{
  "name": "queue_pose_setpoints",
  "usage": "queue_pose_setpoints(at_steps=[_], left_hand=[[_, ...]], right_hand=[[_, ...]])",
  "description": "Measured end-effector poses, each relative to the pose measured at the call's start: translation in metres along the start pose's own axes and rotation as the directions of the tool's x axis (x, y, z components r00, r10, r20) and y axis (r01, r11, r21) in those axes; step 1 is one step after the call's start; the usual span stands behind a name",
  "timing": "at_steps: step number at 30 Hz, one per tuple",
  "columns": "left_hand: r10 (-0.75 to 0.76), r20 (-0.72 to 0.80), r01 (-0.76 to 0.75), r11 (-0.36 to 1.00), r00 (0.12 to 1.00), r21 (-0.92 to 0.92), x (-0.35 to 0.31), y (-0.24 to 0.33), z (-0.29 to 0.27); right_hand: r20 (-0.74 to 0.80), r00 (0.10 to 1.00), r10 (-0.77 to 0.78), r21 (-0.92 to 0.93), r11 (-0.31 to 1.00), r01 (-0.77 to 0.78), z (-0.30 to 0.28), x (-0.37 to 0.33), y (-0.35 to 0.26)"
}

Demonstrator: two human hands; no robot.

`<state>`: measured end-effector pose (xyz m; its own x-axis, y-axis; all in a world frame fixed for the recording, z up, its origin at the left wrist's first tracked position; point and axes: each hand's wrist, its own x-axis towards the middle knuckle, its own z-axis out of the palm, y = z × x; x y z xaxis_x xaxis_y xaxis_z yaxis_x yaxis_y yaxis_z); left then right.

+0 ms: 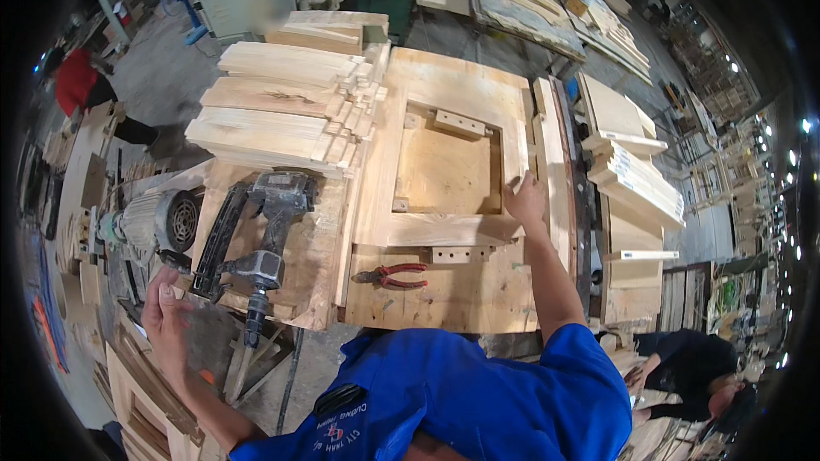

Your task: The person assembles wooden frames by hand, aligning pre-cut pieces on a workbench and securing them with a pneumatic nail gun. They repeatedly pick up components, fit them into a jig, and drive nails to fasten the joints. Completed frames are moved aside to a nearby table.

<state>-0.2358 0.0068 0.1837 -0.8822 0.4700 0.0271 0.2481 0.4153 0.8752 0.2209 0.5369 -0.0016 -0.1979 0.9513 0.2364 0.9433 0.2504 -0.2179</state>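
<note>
A pale wooden frame (453,230) lies flat on the plywood worktop (444,307). My right hand (527,200) is closed over the right side of that frame, near its lower right corner. Out at the left, my left hand (166,312) is raised beside the worktop, its fingers loosely apart. It is nearest to a black and grey nail gun (272,235), which rests on the board and is not touched. Red-handled pliers (400,275) lie below the frame. One drilled wooden block (461,124) sits inside the opening, another (461,254) along the lower edge.
Stacked wooden slats (265,132) stand left of the frame. An electric motor (162,220) is by my left hand. More boards (636,183) lie on a bench to the right. One person (81,85) is at far left, another (696,371) at lower right.
</note>
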Motion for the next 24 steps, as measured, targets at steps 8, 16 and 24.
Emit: queue_pose_setpoints(at_steps=[8,16,24], left_hand=[[-0.206,-0.278,0.134,0.957,0.938,-0.257,-0.08,-0.065,-0.034],[-0.419,-0.436,0.114,0.812,0.797,-0.572,-0.151,-0.125,-0.042],[-0.579,-0.362,0.317,0.758,0.731,-0.571,-0.255,-0.16,0.014]], right_hand=[[0.229,0.966,0.121,0.346,0.917,-0.197,-0.016,0.065,0.018],[0.714,0.638,-0.29,0.665,-0.007,-0.747,-0.135,0.081,-0.027],[0.449,0.805,-0.388,0.891,0.266,-0.368,-0.191,0.022,-0.013]])
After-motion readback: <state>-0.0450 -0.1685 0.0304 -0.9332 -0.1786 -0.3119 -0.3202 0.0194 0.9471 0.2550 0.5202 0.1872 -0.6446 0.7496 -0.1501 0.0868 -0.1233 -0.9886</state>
